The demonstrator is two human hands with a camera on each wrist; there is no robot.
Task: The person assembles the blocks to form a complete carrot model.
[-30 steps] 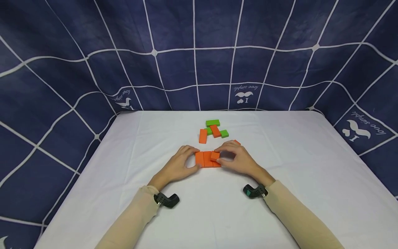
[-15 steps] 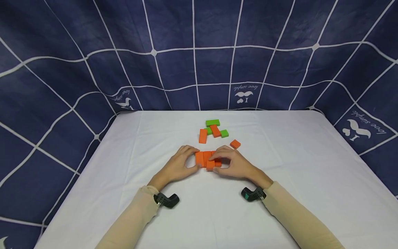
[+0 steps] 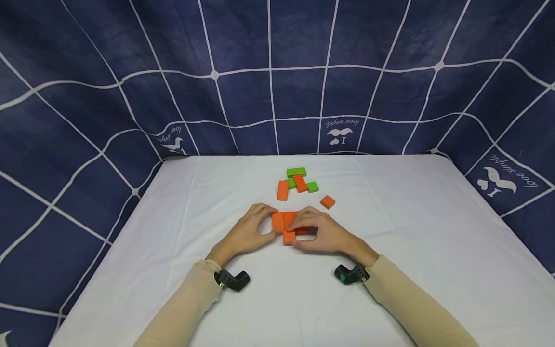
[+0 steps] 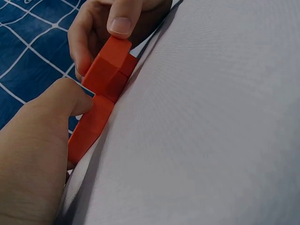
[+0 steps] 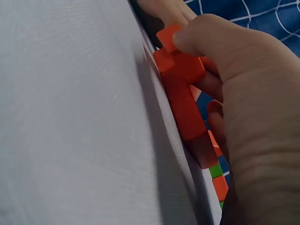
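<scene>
Three orange rectangular blocks lie side by side in a row on the white cloth in the head view. My left hand (image 3: 248, 230) holds the leftmost orange block (image 3: 277, 221), thumb at its near end and fingertips at its far end. A small orange block (image 3: 288, 238) is pinched between the thumb and fingers of my right hand (image 3: 325, 232), at the near end of the middle orange block (image 3: 288, 218). In the right wrist view this small block (image 5: 188, 66) sits above the row's level. The right hand partly covers the rightmost orange block (image 3: 302, 231).
Beyond the row lie several loose blocks: a green block (image 3: 297, 172), an orange block (image 3: 283, 191), another orange block (image 3: 300, 183) leaning over green ones, and a small green block (image 3: 313, 186). A small orange block (image 3: 328, 201) sits apart, to the right. Dark blue gridded cloth (image 3: 243, 96) hangs behind.
My right hand has carried the small orange block leftward and nearer, from over the rightmost block to the middle block's near end. The left hand has stayed in place.
</scene>
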